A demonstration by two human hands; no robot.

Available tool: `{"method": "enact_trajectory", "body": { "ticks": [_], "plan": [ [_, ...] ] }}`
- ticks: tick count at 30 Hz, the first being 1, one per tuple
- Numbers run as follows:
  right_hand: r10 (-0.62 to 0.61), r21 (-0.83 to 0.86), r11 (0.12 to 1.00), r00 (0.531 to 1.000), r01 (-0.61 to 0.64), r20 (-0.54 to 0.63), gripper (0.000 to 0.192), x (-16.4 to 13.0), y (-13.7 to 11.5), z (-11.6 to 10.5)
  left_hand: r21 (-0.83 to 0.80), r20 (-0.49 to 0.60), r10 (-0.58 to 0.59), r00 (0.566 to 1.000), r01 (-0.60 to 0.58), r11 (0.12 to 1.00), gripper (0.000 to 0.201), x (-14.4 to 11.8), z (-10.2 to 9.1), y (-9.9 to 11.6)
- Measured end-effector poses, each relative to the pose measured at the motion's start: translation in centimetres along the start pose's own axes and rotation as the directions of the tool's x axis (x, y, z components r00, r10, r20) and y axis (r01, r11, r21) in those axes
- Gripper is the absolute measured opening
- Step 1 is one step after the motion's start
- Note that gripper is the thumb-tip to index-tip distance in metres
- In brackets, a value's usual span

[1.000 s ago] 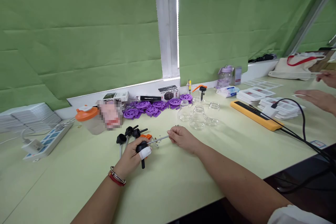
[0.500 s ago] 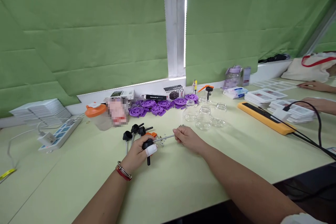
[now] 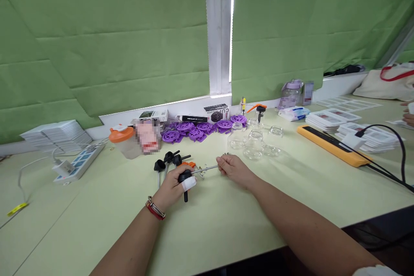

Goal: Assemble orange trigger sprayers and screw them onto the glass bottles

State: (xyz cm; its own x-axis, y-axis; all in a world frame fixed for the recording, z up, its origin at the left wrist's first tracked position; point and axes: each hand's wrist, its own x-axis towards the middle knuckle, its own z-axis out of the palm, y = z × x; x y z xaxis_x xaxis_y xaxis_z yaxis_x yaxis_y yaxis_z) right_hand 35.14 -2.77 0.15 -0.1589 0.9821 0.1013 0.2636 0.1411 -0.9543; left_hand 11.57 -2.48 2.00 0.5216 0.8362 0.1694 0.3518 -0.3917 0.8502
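My left hand [image 3: 171, 187], with white tape around a digit, is closed around a black rounded part [image 3: 185, 176]. A black peg points down from this part, and a thin metal rod [image 3: 205, 169] reaches right from it. The rod's far end is pinched in my right hand [image 3: 231, 166]; what else those fingers hold is hidden. Just behind my left hand lie several similar black parts with metal rods [image 3: 168, 157], and orange pieces [image 3: 190, 164] sit beside them. Small metal bits [image 3: 203, 173] lie under the rod. Dark thin tips [image 3: 227, 154] show behind my right hand.
Several purple spoked pieces [image 3: 196, 133] lie at the back, near clear glass jars [image 3: 254, 142]. An orange-lidded cup [image 3: 122, 142] and a power strip [image 3: 77, 166] stand left. A yellow-and-black bar [image 3: 333, 146] and white stacks [image 3: 367, 138] are right. Another person's hand [image 3: 409, 116] shows.
My hands keep the same hold on the rodded part. The whole view has shifted slightly. At the right, the other person's hands have drawn back toward the picture's edge.
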Motion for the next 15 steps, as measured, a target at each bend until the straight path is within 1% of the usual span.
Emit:
{"method": "enact_trajectory", "body": {
  "ticks": [4,8,15],
  "plan": [
    [-0.022,-0.006,1.000,1.000,0.022,0.019,0.042,-0.01,0.07,-0.29,0.003,-0.008,0.010,1.000,-0.010,1.000,0.025,0.03,-0.08,0.06],
    [-0.044,-0.045,0.998,0.998,0.046,0.038,0.038,-0.07,0.03,-0.48,-0.012,-0.007,0.013,1.000,-0.013,1.000,0.023,-0.01,-0.10,0.11],
    [-0.050,-0.094,0.994,0.998,0.054,0.044,0.043,-0.03,-0.10,-0.37,-0.009,-0.003,-0.001,1.000,0.001,1.000,0.025,-0.04,-0.05,-0.12]
  ]
}}
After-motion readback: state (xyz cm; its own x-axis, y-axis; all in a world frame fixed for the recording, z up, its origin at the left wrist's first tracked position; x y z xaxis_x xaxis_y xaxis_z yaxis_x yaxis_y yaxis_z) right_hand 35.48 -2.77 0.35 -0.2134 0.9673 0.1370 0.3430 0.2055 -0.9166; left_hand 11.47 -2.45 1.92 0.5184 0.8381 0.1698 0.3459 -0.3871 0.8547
